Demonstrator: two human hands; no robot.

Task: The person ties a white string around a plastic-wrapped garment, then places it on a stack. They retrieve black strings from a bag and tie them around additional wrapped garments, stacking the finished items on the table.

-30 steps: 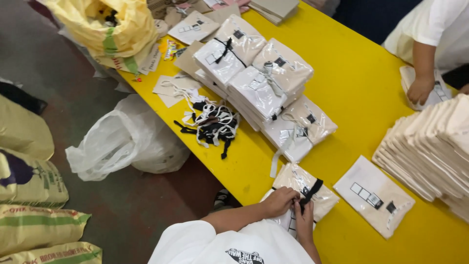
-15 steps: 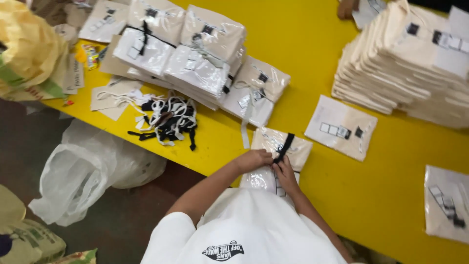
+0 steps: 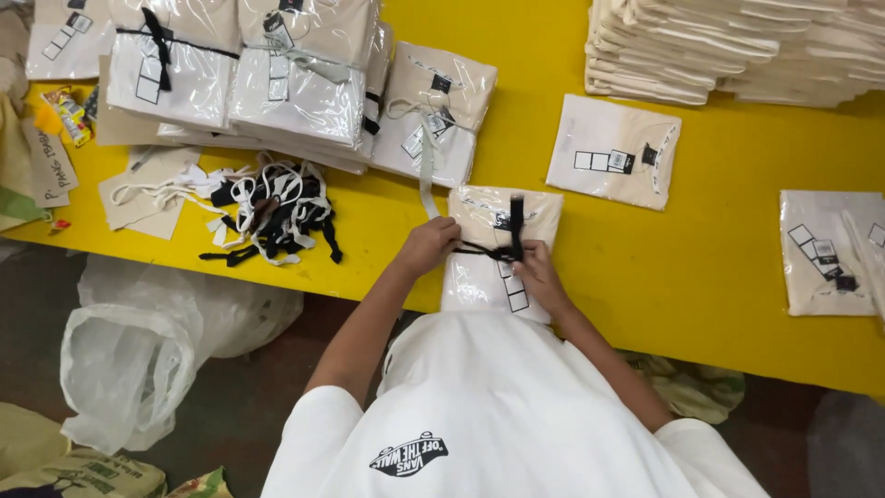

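the left hand (image 3: 430, 246) and the right hand (image 3: 537, 273) both rest on a stack of cream garments in clear plastic bags (image 3: 498, 254), which lies at the near edge of the yellow table (image 3: 516, 111), directly in front of the person. a black strap (image 3: 502, 247) runs across the stack, with one end standing up past the far side. left fingers are closed on the strap at the stack's left edge. right fingers are pinched on the strap near the middle of the stack.

to the left, a loose heap of black and white straps (image 3: 272, 210) lies on the table. beyond it sit tied bundles of bagged garments (image 3: 267, 78). a single bagged garment (image 3: 613, 150) lies flat to the right of the stack, and a tall pile of folded cream garments (image 3: 737, 41) stands at the far right.
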